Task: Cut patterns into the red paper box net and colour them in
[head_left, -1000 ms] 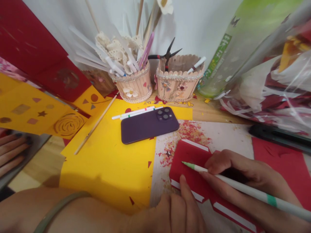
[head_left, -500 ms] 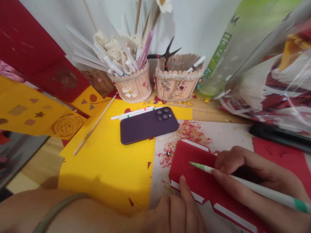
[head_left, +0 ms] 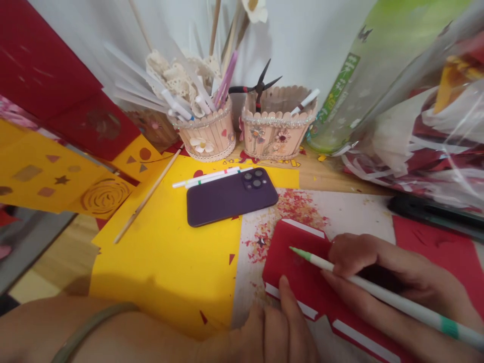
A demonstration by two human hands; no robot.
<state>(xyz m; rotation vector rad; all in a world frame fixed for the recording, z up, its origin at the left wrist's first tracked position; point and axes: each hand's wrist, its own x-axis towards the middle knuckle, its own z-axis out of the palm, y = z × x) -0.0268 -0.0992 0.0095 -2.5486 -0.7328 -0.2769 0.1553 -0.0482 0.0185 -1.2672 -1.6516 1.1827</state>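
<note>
In my right hand (head_left: 385,272) is a white felt-tip pen (head_left: 363,283) with a pale green tip and a green band, pinched between thumb and fingers. Its tip points at the upper left part of a red paper piece (head_left: 298,272) with notches and white strips along its edges. A faint mark shows on the red paper near the tip. My left hand (head_left: 276,322) lies at the lower edge of that paper, index finger stretched onto it and the other fingers bent, holding nothing. A greenish bangle (head_left: 98,322) circles the left forearm.
A purple phone (head_left: 230,197) lies on yellow paper (head_left: 162,267), with slim white pens behind it. A wooden stick (head_left: 147,196) lies left. Two craft-stick holders (head_left: 207,136) stand at the back, one with pliers (head_left: 260,86). A green bottle (head_left: 340,96) and a plastic bag (head_left: 427,136) are right.
My right hand and the pen have shifted slightly left, the tip moving up and left over the red paper. A faint mark now shows near it. The left hand stays in place.
</note>
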